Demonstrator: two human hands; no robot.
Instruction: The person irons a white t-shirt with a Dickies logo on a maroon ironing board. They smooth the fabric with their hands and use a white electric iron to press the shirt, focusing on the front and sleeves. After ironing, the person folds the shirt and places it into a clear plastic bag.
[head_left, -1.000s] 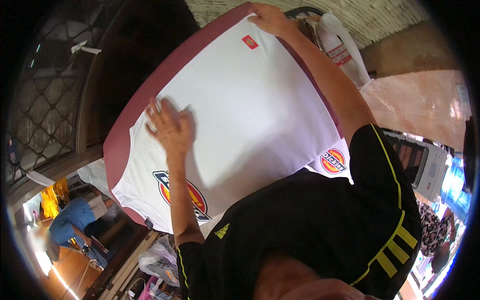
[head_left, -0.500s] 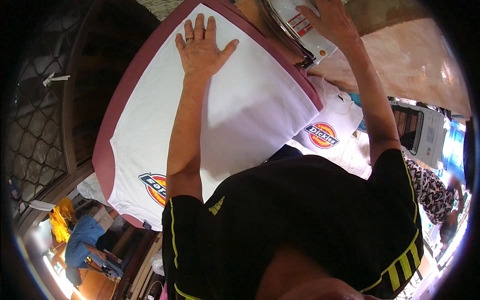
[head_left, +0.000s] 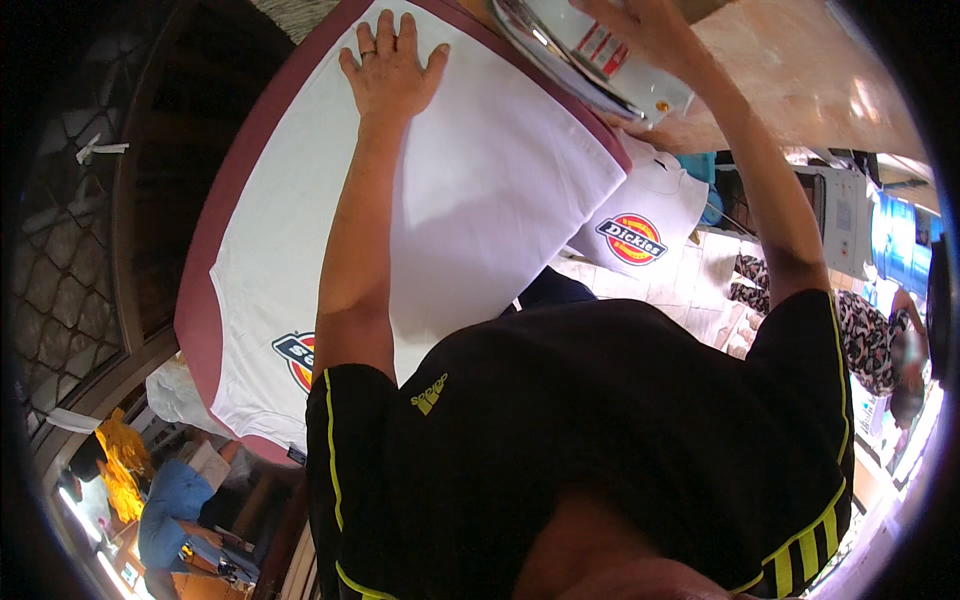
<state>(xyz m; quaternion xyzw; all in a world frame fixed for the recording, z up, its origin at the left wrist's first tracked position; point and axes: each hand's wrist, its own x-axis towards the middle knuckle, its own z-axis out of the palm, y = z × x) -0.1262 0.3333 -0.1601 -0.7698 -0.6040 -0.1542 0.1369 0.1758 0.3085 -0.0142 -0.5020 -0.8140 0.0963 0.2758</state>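
A white T-shirt (head_left: 490, 190) with a red, yellow and dark printed badge is spread over a maroon padded ironing board (head_left: 205, 290). My left hand (head_left: 392, 78) lies flat on the shirt's far end, fingers spread, a ring on one finger. At the far right of the board, my right hand (head_left: 655, 38) is closed at the top of a white iron (head_left: 645, 85) with a shiny metal rim. The picture's upper edge cuts off part of this grip. The iron is tilted beside the board's edge. My left forearm hides part of the badge.
Another white printed T-shirt (head_left: 645, 195) hangs right of the board. Beyond are a white boxy appliance (head_left: 848, 225), blue containers (head_left: 905, 230) and a person in patterned clothing (head_left: 865, 335). At lower left, a person in blue (head_left: 175, 505) bends near yellow cloth (head_left: 122, 460). A lattice gate (head_left: 65, 270) stands left.
The iron has tipped and shifted slightly left with my right hand. My left hand stays flat on the shirt. The whole view has shifted a little.
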